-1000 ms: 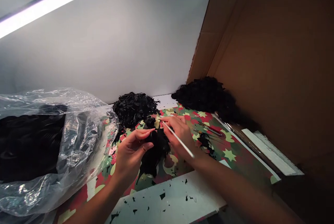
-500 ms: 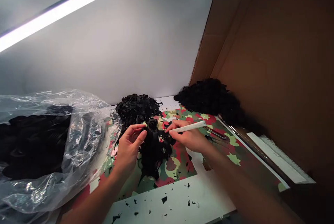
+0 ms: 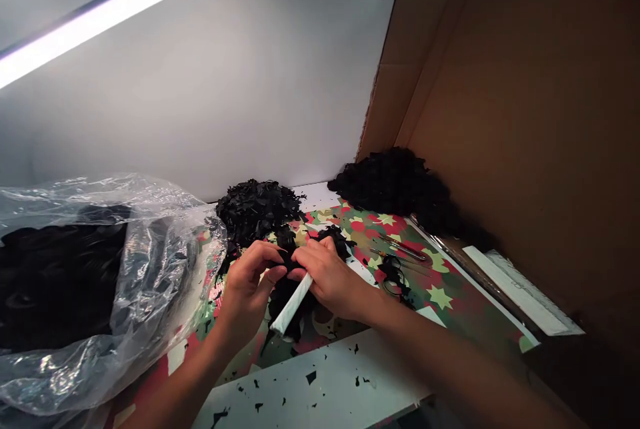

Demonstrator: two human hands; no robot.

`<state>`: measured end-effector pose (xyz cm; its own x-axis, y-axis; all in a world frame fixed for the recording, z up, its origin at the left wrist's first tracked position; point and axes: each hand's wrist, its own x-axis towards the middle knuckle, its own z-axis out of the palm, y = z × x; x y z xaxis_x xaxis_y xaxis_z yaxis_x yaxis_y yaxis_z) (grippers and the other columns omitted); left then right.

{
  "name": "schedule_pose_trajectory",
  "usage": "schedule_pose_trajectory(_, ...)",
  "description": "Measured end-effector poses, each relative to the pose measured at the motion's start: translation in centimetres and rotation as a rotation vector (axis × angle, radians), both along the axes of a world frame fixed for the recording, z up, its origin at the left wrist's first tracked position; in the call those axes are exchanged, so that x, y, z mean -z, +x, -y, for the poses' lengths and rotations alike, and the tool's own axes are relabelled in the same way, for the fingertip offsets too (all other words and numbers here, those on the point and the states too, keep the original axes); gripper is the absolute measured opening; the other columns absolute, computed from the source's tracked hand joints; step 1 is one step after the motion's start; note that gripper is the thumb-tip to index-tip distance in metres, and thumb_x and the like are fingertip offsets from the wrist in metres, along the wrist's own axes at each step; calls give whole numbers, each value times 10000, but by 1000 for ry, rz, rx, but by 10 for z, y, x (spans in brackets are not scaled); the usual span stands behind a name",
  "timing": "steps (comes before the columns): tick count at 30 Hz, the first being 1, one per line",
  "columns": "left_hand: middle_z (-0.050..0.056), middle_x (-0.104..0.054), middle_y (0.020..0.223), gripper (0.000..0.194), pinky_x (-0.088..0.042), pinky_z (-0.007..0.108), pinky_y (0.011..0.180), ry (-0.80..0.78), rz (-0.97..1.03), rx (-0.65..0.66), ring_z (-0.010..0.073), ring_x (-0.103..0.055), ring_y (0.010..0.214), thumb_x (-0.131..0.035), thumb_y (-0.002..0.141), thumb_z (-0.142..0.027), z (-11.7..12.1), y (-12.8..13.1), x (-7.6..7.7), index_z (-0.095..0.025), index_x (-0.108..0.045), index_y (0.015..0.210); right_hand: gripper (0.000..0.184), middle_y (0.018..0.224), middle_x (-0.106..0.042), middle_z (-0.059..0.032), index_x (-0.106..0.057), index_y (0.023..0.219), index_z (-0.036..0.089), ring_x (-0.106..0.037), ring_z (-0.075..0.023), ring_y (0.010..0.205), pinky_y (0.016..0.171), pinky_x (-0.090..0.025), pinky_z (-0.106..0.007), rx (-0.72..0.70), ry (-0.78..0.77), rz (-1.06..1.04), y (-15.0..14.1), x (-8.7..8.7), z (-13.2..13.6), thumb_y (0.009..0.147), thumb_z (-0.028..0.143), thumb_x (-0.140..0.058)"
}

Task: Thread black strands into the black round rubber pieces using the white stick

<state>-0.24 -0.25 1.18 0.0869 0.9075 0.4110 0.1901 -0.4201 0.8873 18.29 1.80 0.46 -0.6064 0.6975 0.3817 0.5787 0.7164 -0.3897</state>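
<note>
My left hand (image 3: 250, 286) is closed with thumb and fingertips pinching at a thin black piece (image 3: 286, 242). Close against it, my right hand (image 3: 333, 279) is wrapped round a white-wrapped stick-like handle (image 3: 293, 307), which slants down and toward me. Its working end is hidden behind my fingers, so the kind of tool does not show. Black cut-out scraps lie under both hands on a red, green and yellow patterned sheet (image 3: 440, 298).
At the left, a clear plastic bag (image 3: 165, 282) holds black pieces. Heaps of black scraps (image 3: 257, 209) and black pieces (image 3: 395, 182) stand at the back. Tweezers (image 3: 405, 248) lie right; a white strip (image 3: 520, 292) is beside the cardboard wall (image 3: 500, 116).
My right hand has moved left to meet my left hand, and the white handle has swung from pointing right to pointing down toward me. The view has shifted slightly.
</note>
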Motion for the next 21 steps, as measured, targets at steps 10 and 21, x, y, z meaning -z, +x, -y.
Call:
schedule_pose_trajectory(10, 36, -664, 875, 136, -430, 304, 718, 210, -133, -265, 205, -588, 783, -620, 868, -178, 13, 8, 7, -233, -607, 744, 258, 704, -596, 8, -494, 708, 187, -455, -176, 772, 745, -236, -338, -34, 156, 71, 4, -14, -6, 961, 137, -483)
schedule_pose_trajectory(21, 43, -710, 937, 125, -491, 321, 747, 372, -44, -320, 210, -659, 853, -617, 904, -165, 20, 13, 15, -244, -594, 810, 300, 725, -591, 25, -516, 740, 196, -464, -176, 788, 797, -280, -340, -173, 18, 27, 15, -30, -4, 1033, 253, -481)
